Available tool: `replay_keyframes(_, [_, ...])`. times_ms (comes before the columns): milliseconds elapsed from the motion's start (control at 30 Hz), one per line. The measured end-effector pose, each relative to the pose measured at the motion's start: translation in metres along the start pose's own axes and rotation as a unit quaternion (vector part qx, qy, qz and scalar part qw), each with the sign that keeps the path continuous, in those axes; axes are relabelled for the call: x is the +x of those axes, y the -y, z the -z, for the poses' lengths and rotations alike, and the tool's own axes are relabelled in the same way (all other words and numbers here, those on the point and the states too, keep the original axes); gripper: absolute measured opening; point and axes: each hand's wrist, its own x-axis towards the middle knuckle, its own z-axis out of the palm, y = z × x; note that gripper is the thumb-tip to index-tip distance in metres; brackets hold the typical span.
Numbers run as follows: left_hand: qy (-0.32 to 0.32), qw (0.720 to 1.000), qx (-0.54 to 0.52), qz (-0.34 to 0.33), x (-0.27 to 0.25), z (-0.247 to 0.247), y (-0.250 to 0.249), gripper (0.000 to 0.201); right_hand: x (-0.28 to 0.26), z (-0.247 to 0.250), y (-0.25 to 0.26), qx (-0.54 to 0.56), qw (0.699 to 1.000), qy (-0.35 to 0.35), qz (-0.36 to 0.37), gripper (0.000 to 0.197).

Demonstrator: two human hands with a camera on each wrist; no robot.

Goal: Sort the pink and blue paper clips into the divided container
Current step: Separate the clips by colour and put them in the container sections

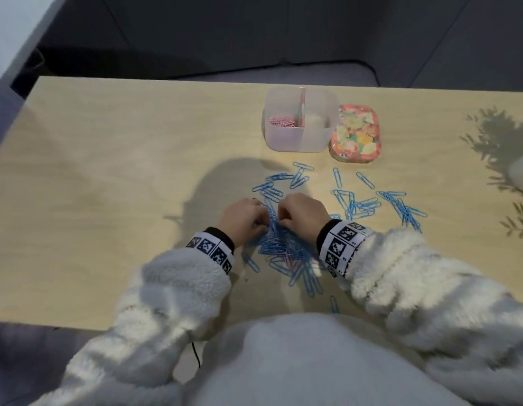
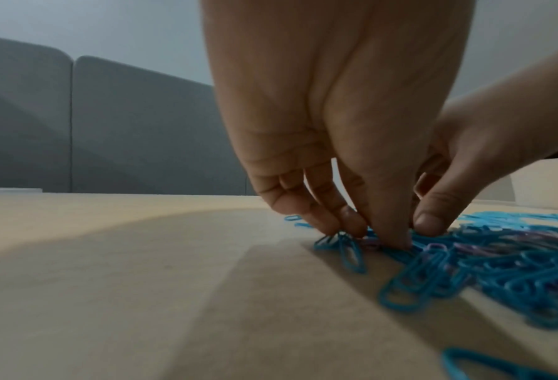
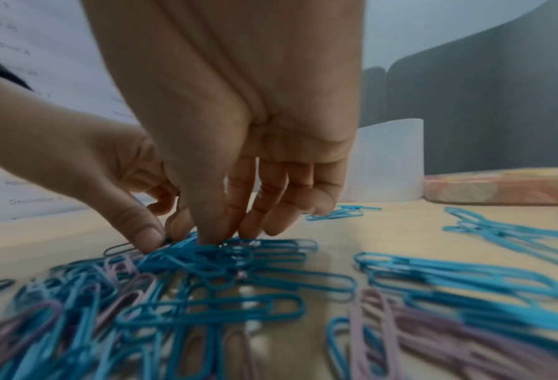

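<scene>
While both hands are lowered side by side onto the near heap, the left hand is seen with thumb and fingertips drawn together into the tangle of blue paper clips, pinching at them; which single clip is caught cannot be told. The right hand is likewise bent down, its fingers bunched and touching the blue clips, though a firm pinch cannot be made out. Blue clips are too many to count: one dense heap between the wrists and loose scatters beyond and to the right. A few pink paper clips are mixed into the heap. One divided container with two compartments stands farther back on the table; a small pile of pink clips lies in its left compartment. One flower-patterned lid lies just beside it on the right.
</scene>
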Motion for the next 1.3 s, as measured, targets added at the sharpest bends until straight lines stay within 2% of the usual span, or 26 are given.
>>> replay_keyframes(100, [-0.01, 1.0, 0.025, 0.009, 0.002, -0.003, 0.002, 0.012, -0.003, 0.003, -0.013, 0.048, 0.997, -0.031, -0.043, 0.005])
replay_keyframes(233, [-0.019, 0.999, 0.033, -0.004, 0.002, -0.005, 0.008, 0.013, -0.004, 0.014, -0.034, 0.169, 0.978, -0.091, -0.081, 0.006])
replay_keyframes(367, [-0.04, 0.996, 0.08, -0.025, 0.002, -0.006, 0.005, 0.016, -0.006, 0.022, -0.038, 0.163, 0.97, -0.153, -0.098, 0.008])
replay_keyframes(467, [-0.076, 0.989, 0.124, -0.038, 0.0, -0.01, 0.003, 0.009, -0.006, 0.019, -0.027, 0.19, 0.961, -0.183, -0.089, 0.007])
replay_keyframes(500, [-0.087, 0.986, 0.134, -0.037, -0.001, -0.012, 0.003, 0.005, -0.007, 0.017, -0.023, 0.236, 0.954, -0.163, -0.092, 0.008])
replay_keyframes(567, [-0.107, 0.986, 0.126, -0.034, -0.002, -0.014, 0.003, 0.004, -0.006, 0.013, -0.014, 0.31, 0.94, -0.073, -0.119, 0.014])
replay_keyframes(633, [-0.122, 0.987, 0.098, -0.022, -0.004, -0.012, 0.004, 0.004, -0.006, 0.006, -0.007, 0.281, 0.952, 0.014, -0.123, 0.017])
replay_keyframes(667, [-0.128, 0.988, 0.087, -0.02, -0.005, -0.011, 0.006, 0.003, -0.006, 0.003, -0.004, 0.237, 0.964, 0.028, -0.114, 0.017])
replay_keyframes(733, [-0.117, 0.989, 0.087, -0.016, -0.008, -0.008, 0.012, 0.001, -0.007, -0.004, 0.003, 0.137, 0.985, 0.022, -0.099, 0.018])
replay_keyframes(833, [-0.091, 0.993, 0.08, -0.012, -0.01, -0.006, 0.02, 0.013, -0.006, -0.009, 0.009, 0.074, 0.992, -0.001, -0.098, 0.017])
replay_keyframes(967, [-0.079, 0.993, 0.087, -0.007, -0.01, -0.009, 0.018, 0.017, -0.001, -0.007, 0.008, 0.09, 0.989, 0.031, -0.115, 0.015])
replay_keyframes(1100, [-0.075, 0.994, 0.082, -0.001, -0.004, -0.012, 0.016, 0.014, -0.003, -0.009, -0.003, 0.143, 0.982, 0.063, -0.11, 0.037])
replay_keyframes(1133, [-0.077, 0.993, 0.087, -0.003, -0.003, -0.012, 0.015, 0.014, -0.005, -0.008, -0.004, 0.147, 0.981, 0.058, -0.114, 0.035])
replay_keyframes(1200, [-0.096, 0.992, 0.086, -0.004, -0.002, -0.012, 0.015, 0.015, -0.008, -0.004, -0.007, 0.139, 0.981, 0.037, -0.127, 0.02])
replay_keyframes(1233, [-0.108, 0.992, 0.066, 0.0, -0.002, -0.01, 0.015, 0.015, -0.009, -0.001, -0.009, 0.135, 0.981, 0.029, -0.134, 0.012])
replay_keyframes(1300, [-0.134, 0.99, -0.022, 0.021, -0.004, -0.003, 0.017, 0.013, -0.011, 0.002, -0.016, 0.14, 0.979, 0.021, -0.146, 0.009])
